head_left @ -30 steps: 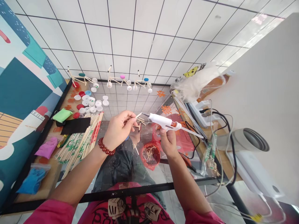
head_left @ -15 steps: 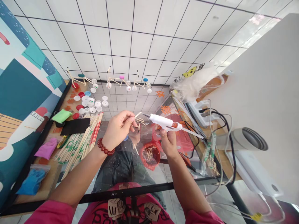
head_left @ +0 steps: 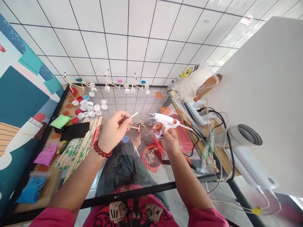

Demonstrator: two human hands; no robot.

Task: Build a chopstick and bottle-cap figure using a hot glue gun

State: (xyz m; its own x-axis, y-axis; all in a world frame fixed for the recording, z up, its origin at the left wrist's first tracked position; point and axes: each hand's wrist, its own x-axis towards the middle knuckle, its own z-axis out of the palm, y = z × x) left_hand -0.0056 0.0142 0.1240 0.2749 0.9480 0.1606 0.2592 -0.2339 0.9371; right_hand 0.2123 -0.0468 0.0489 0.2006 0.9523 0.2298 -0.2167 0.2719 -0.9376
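This is a hobby craft corner rather than a kitchen or office. The glass desk (head_left: 123,102) is strewn with making stock: bottle caps (head_left: 87,105) at the far left, a bundle of wrapped wooden sticks (head_left: 80,143) nearer, and a red dish of toothpicks (head_left: 151,156). Stick-and-cap models (head_left: 118,83) line the far edge. A glue gun (head_left: 163,119) and a power strip (head_left: 197,110) with cables are on the right.

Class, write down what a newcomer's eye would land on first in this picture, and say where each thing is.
At the centre, the left hand pinches a small stick frame while the right hand grips a white glue gun, nozzle turned toward the frame. Along the far edge of the glass table, three stick bicycles stand in a row, with bottle caps and chopsticks to the left.
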